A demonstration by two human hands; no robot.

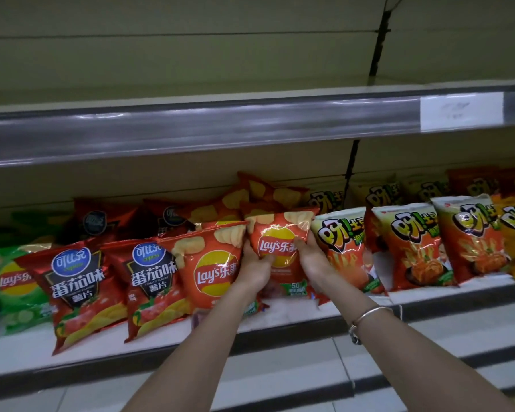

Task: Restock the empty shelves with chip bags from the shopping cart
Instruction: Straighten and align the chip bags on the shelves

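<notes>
We hold an orange Lay's bag [275, 248] with both hands, the left hand [254, 270] gripping its left edge and the right hand [314, 260] its right edge. It stands upright on the lower shelf [21, 355], between a second Lay's bag [211, 269] and the fries-snack bags [344, 251]. This shelf looks almost full, we judge; the upper shelf [220, 129] shows no bags. The shopping cart is not in view.

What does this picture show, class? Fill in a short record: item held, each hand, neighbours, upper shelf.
item held: Lay's bag, upright in the front row
left hand: grips its left edge
right hand: grips its right edge; bracelet on the wrist
left neighbour: second Lay's bag
right neighbour: snack bag
upper shelf: white tag on its rail
</notes>
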